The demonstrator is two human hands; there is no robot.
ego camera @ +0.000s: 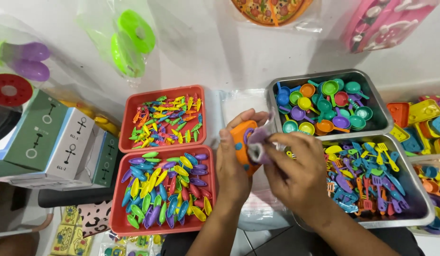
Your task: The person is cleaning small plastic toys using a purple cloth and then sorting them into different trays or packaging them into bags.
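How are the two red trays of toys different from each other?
The upper red tray holds thin, spiky little toy pieces, loosely scattered. The lower red tray holds smooth, leaf-shaped pieces, fatter and packed closely together. The lower red tray looks larger than the upper one and lies closer to the left hand. Both are red, both hold mixed-colour plastic pieces, and neither hand touches them: the left hand and right hand hold an orange toy.

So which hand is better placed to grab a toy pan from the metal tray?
Right, probably. The right hand pinches only a purple piece and sits nearer the tray of pans; the left hand grips the orange toy.
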